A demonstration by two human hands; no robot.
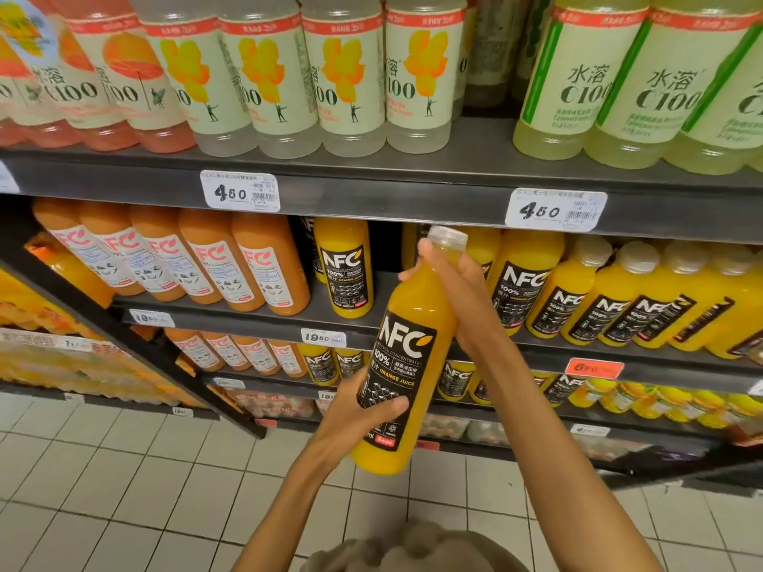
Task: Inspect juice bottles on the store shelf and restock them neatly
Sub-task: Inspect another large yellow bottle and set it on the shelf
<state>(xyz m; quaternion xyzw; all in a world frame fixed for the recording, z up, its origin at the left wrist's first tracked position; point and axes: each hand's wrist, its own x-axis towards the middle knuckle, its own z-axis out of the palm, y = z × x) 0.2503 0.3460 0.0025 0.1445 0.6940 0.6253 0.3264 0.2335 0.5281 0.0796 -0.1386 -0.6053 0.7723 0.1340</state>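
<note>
The orange juice bottle (406, 348) was held in front of the shelf (371, 192), long axis tilted, cap up and right, label toward the camera. The left hand (355, 410) gripped its lower body. The right hand (458, 291) gripped its neck and shoulder.

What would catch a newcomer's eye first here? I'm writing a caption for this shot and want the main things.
First, the big NFC orange juice bottle held tilted in mid-frame, the right hand gripping near its neck and the left hand around its lower label. Behind it on the middle shelf stands a lone matching bottle beside an open gap. Above, two white 4.50 price tags mark the top shelf's edge.
</note>
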